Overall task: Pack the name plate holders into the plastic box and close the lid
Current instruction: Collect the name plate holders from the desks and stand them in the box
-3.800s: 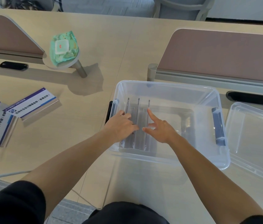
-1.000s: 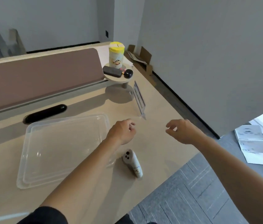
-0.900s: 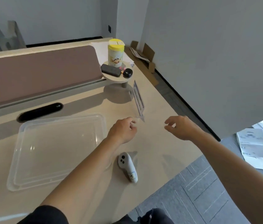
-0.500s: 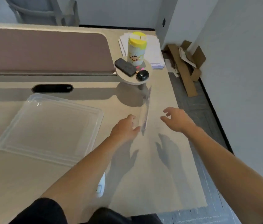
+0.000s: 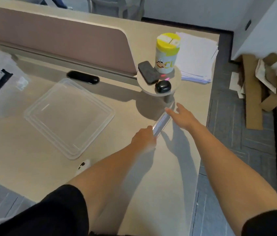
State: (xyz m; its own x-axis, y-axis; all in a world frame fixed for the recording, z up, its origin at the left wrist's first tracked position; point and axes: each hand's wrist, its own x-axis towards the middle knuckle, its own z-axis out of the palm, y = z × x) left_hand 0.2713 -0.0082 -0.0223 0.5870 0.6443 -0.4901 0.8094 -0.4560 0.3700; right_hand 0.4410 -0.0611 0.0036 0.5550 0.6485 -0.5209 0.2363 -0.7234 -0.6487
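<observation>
Head view, the only one here. Got the left grip (image 5: 144,139) curled round the near end of the clear acrylic name plate holder (image 5: 162,121), about 1 o'clock from mid-frame on the pale wood counter (image 5: 32,159). Half a second back it was only hovering beside it, with the right grip (image 5: 183,116) well apart. Now that one's fingers are spread straight at the far end, touching or just short, can't tell. Reckon that means pickup is under way and this one isn't packed yet. Can't plainly see the plastic box. Found the clear plastic lid (image 5: 69,116) lying flat at 9 o'clock of the holder, not on any box. Also spotted a yellow-capped canister (image 5: 167,53) on a small round shelf (image 5: 177,79) at 12, a white paper stack (image 5: 197,57) at 1, a mauve divider panel (image 5: 57,40) at 11, and cardboard scraps (image 5: 262,86) on grey carpet floor (image 5: 253,133) at 3.
</observation>
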